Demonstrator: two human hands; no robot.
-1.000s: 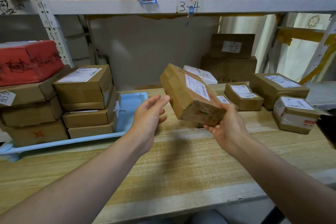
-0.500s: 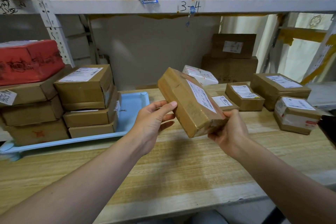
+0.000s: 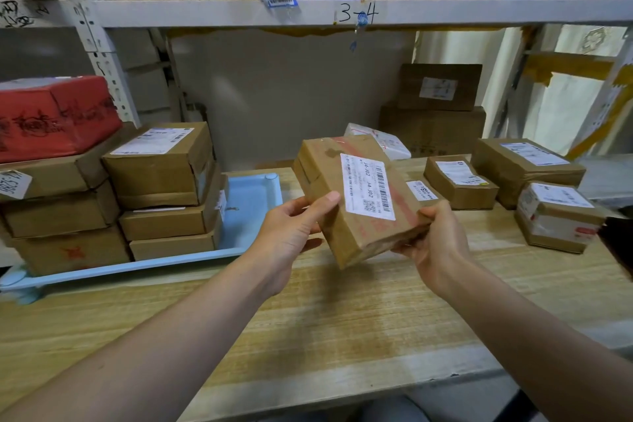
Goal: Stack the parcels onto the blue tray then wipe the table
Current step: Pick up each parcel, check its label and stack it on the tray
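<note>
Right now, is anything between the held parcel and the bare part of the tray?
Nothing visible. Both hands, left and right, hold the parcel above the table, and the tray's bare right end lies open just left of it, beside the stacks.

You see even, soft indoor light, faint shadows under the forearms, wide-angle bending at edges, slight blur throughout

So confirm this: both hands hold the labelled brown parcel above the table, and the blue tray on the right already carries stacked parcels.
Wrong side. The head view shows the blue tray on the left, already carrying stacked parcels. Both the left hand and the right hand do hold the labelled brown parcel above the table.
</note>
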